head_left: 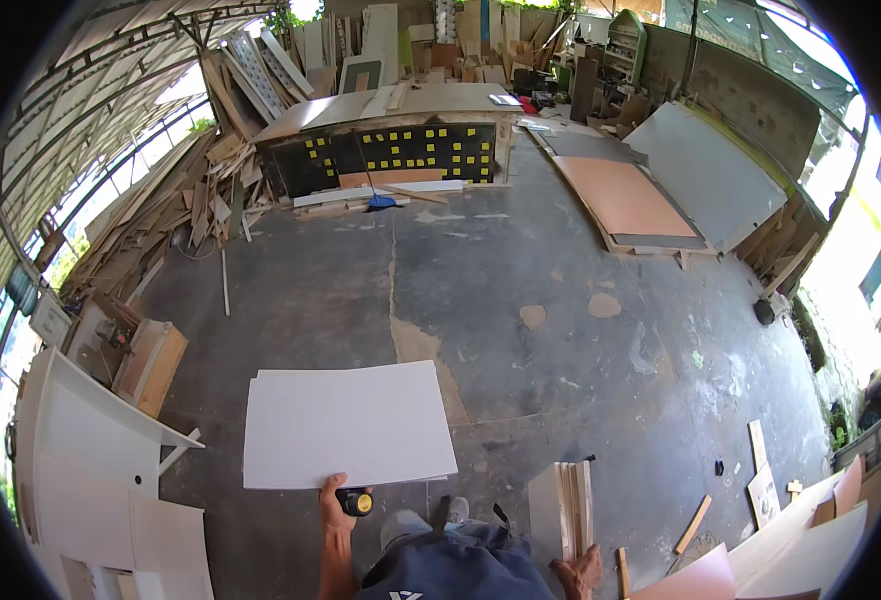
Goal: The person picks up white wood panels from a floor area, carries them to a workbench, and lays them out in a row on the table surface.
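My left hand (337, 508) is closed at the near edge of a white panel (348, 422), its thumb up against that edge. Beside its fingers is a compact black tool with a round yellow face (357, 502); it appears to be in this hand, though its exact kind is unclear. A second sheet's edge peeks out beneath the white panel. Lower right, my right hand (578, 572) is wrapped round the near end of a stack of narrow boards (572, 510) with pale wooden edges and a white side. The fingers under the stack are partly hidden.
White furniture (70, 470) stands at left. Wood strips (693, 524) and white and pink panels (760, 560) lie at lower right. Across the concrete floor (520, 360) are a large workbench (385, 110), a blue dustpan (381, 202), flat orange sheets (625, 198) and leaning timber (150, 210).
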### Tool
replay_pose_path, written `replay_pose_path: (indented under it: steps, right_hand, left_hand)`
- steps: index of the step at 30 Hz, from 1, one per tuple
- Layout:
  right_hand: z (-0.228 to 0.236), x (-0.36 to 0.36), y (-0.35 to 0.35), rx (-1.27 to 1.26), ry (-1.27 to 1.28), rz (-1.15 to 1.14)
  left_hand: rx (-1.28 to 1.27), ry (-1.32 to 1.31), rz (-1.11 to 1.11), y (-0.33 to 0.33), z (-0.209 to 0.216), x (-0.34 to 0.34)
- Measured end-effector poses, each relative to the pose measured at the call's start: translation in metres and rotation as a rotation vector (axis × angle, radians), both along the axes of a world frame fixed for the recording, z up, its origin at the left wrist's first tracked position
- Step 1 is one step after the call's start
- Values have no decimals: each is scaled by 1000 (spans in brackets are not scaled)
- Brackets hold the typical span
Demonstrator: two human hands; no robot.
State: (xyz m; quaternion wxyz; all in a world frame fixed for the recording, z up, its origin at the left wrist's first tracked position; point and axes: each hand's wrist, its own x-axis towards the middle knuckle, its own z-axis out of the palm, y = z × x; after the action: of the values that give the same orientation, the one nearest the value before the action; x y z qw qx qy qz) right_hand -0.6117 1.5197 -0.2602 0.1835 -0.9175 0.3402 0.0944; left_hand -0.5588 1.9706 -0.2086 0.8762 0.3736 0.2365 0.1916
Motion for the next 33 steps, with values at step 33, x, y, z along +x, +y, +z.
replay_pose_path:
  steps: [33]
  right_hand:
    - [-69, 874, -64, -2, 57, -425]
  left_hand:
    - [-24, -28, -391, -126, 1, 1067]
